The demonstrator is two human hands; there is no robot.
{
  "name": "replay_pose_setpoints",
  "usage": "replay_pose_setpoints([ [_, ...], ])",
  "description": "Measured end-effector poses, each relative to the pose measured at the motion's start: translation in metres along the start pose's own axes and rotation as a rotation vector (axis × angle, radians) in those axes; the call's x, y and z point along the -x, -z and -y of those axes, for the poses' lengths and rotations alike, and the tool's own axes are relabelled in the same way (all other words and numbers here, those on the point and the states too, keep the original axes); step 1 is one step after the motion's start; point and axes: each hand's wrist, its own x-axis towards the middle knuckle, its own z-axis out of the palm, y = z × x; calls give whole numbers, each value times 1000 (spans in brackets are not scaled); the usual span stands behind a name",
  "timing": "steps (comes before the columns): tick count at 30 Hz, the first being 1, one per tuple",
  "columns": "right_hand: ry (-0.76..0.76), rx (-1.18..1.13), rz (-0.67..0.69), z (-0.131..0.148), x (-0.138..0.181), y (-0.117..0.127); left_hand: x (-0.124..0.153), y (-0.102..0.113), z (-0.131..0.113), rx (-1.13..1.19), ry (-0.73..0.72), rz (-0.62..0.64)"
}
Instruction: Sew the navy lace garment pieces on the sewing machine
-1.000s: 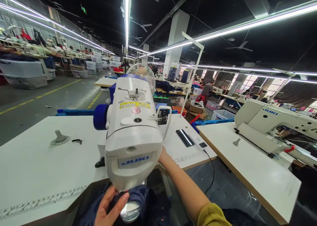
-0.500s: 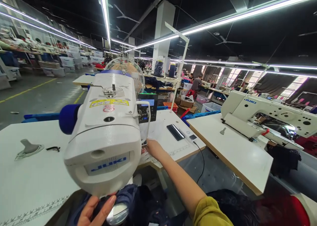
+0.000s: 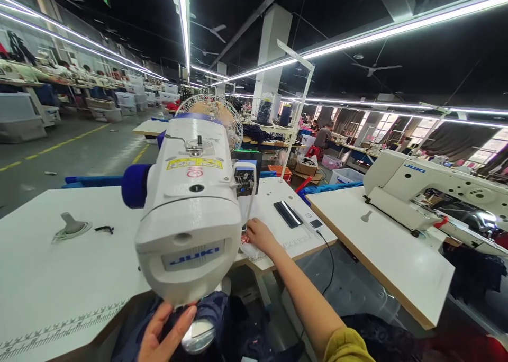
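A white JUKI sewing machine [image 3: 190,219] stands in front of me, its head end facing me. Below that head, my left hand [image 3: 164,333] grips dark navy fabric [image 3: 216,305], thumb and fingers on its edge. The fabric is drawn over the machine's rounded metal arm end [image 3: 198,336] and hangs down. My right hand [image 3: 261,236] reaches past the machine's right side to the tabletop, fingers bent together. Under its fingertips lies a small reddish thing in clear plastic [image 3: 245,240]; what the fingers pinch is too small to make out.
A phone [image 3: 288,214] and a small device [image 3: 316,223] with a black cable lie on the table right of my hand. A second JUKI machine [image 3: 436,192] stands on the table at right. A fan [image 3: 234,119] is behind my machine. A person [image 3: 324,135] sits farther back.
The view has swung slightly left, so everything sits farther right. My right hand has drawn back a little, and more of its fingers show. My left hand stays at the fabric.
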Motion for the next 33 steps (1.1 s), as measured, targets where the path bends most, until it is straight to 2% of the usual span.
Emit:
replay_pose_setpoints([
  [6,-68,-67,5,-1,10,2,1,-2,1,20,5,-30],
  [11,-118,-208,-38,8,13,15,3,-4,6,64,40,-53],
  [14,-130,-348,-60,30,26,25,3,-5,12,76,80,-61],
  [18,-113,-570,-1,76,64,31,4,-7,17,27,74,-111],
  [21,-142,-907,70,108,93,28,5,-9,15,28,59,-134],
  [23,-169,-1065,65,123,103,24,6,-11,11,52,54,-120],
  [28,-169,-1051,20,133,105,20,7,-11,4,73,48,-124],
  [33,-141,-942,7,133,105,20,6,-14,11,93,55,-158],
])
